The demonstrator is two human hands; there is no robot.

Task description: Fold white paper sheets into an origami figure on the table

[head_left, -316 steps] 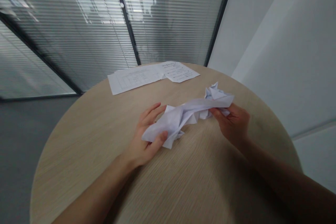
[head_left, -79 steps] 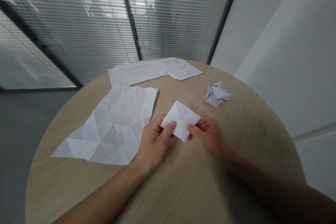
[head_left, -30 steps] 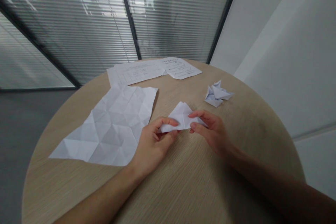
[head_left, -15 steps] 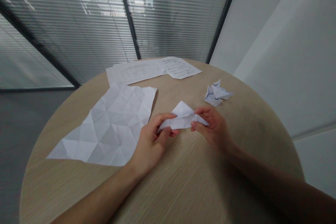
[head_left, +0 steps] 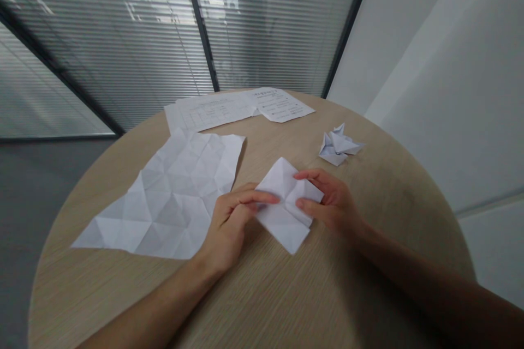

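Observation:
A folded white paper square (head_left: 284,208) is held between my hands, its sheet opened out at an angle with creases showing. My left hand (head_left: 231,223) grips its left side, fingers lying across the top. My right hand (head_left: 332,204) pinches its right corner between thumb and fingers. A large creased white sheet (head_left: 164,202) lies flat on the table to the left, close to my left hand. The paper's underside is hidden.
The round light wood table (head_left: 286,294) carries printed paper forms (head_left: 245,108) at its far edge. A crumpled, folded paper piece (head_left: 338,146) sits to the right. Glass partitions with blinds stand behind, and a white wall stands to the right.
The paper between my hands has opened from a narrow flattened fold into a wider square shape, its lower corner now pointing toward me. The other papers have not moved.

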